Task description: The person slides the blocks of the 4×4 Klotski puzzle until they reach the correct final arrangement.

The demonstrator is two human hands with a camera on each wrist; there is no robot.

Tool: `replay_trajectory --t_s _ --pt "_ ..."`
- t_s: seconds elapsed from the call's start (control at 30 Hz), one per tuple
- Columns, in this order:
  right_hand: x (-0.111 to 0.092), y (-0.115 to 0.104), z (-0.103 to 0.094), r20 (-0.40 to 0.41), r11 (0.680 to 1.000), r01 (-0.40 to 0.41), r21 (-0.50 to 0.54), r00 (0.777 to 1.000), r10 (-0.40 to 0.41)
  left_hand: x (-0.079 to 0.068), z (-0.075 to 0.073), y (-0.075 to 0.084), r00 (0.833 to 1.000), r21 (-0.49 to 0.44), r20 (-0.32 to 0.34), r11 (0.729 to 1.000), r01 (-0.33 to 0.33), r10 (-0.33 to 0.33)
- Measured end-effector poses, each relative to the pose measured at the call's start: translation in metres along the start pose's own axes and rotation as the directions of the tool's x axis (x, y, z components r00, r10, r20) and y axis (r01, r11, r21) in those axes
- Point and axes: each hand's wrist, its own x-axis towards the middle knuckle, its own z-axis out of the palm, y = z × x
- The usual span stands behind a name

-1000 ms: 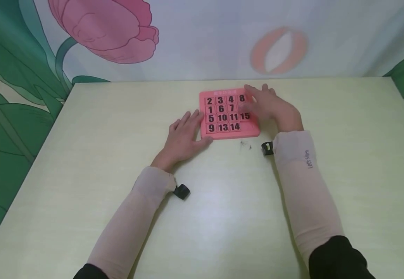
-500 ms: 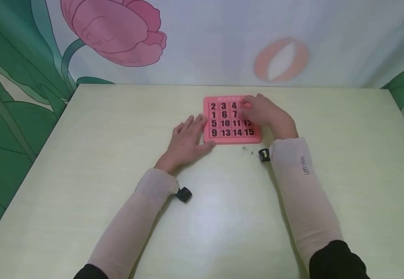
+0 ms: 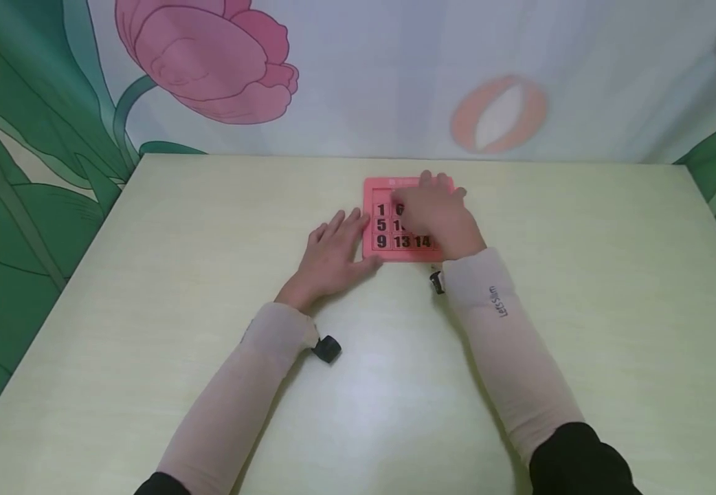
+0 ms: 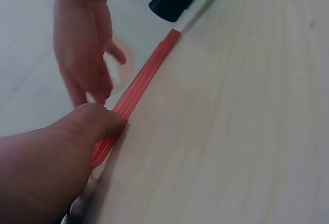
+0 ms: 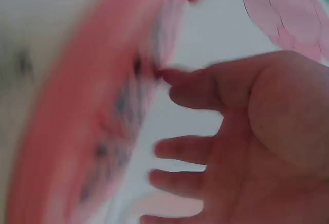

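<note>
A pink sliding number puzzle lies flat near the table's far edge in the head view. Its top-left slot shows no number, and tiles 1, 5 and 9 stand below it. My left hand has straight fingers against the left edge, its thumb at the front-left corner; in the left wrist view this thumb touches the red side of the frame. My right hand is over the puzzle and hides most upper and right tiles. In the right wrist view, its thumb and index fingertips meet at the blurred tiles, other fingers extended.
The pale table stretches around the puzzle. Behind it hangs a whitish backdrop with a pink flower and green leaves. Small black cameras sit at both wrists.
The right column's tiles have slid down, with 15 reaching the bottom row. My right hand has moved left across the puzzle, and the top-left slot no longer shows 2. My left hand stays put.
</note>
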Motion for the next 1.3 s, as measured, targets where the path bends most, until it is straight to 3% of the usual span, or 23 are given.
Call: replay_trajectory --t_s 0.17,0.3,0.4,0.57,0.67,0.77,0.83,1.03,1.13,1.3 --pt "-0.007 0.021 -0.006 0.08 0.994 0.004 0.111 0.997 -0.013 0.002 0.001 0.0 1.0 0.014 -0.007 1.0 -0.01 0.01" --pt "-0.008 0.017 0.001 0.108 0.992 0.028 0.122 0.993 -0.041 0.003 0.0 0.001 1.0 0.024 -0.001 1.0 -0.007 0.007" --pt "-0.004 0.012 0.008 0.072 0.994 0.06 0.097 0.995 -0.067 0.003 0.0 0.001 1.0 0.018 0.007 1.0 -0.002 0.002" --pt "0.004 0.012 0.012 -0.034 0.999 0.036 0.04 0.999 -0.034 0.005 0.001 0.003 1.0 0.015 0.016 1.0 0.004 -0.005" --pt "0.003 0.022 0.006 -0.051 0.995 0.042 0.089 0.998 -0.037 0.006 0.002 0.004 1.0 0.019 0.017 1.0 0.002 -0.003" --pt "-0.005 0.044 -0.005 0.005 0.978 0.034 0.206 0.999 -0.036 0.006 0.002 0.004 1.0 0.021 0.02 1.0 -0.003 0.003" --pt "-0.011 0.062 -0.012 0.058 0.964 -0.014 0.267 0.998 -0.001 0.006 0.001 0.004 1.0 0.02 0.02 1.0 -0.007 0.007" --pt "-0.019 0.1 -0.019 0.194 0.938 -0.132 0.32 0.978 0.072 0.007 0.0 0.004 1.0 0.028 0.012 1.0 -0.002 0.002" --pt "-0.02 0.102 -0.017 0.193 0.938 -0.142 0.317 0.978 0.082 0.008 0.0 0.003 1.0 0.03 0.012 1.0 -0.005 0.004" --pt "-0.016 0.082 -0.008 0.166 0.953 -0.134 0.272 0.982 0.091 0.008 0.002 0.002 1.0 0.008 0.009 1.0 -0.003 0.002"
